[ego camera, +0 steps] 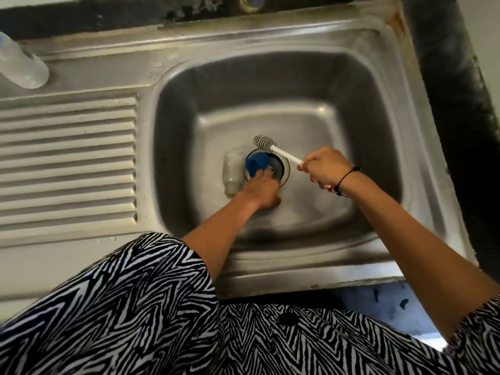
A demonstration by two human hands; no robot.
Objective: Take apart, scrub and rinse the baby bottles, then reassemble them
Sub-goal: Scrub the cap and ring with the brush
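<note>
A clear baby bottle body (232, 172) lies on its side on the floor of the steel sink (378, 136), just left of the drain (280, 167). A blue bottle cap (255, 163) sits over the drain's left half. My left hand (261, 189) reaches down and its fingers curl on the blue cap's near edge. My right hand (323, 169) grips the white handle of a small grey-bristled bottle brush (263, 142), whose head hovers just above the cap and drain.
A ribbed steel draining board (67, 163) lies left of the basin. Another clear bottle (20, 64) lies at the far left on the sink's back ledge. A tap base (250, 1) sits at the top. My zebra-patterned clothing fills the foreground.
</note>
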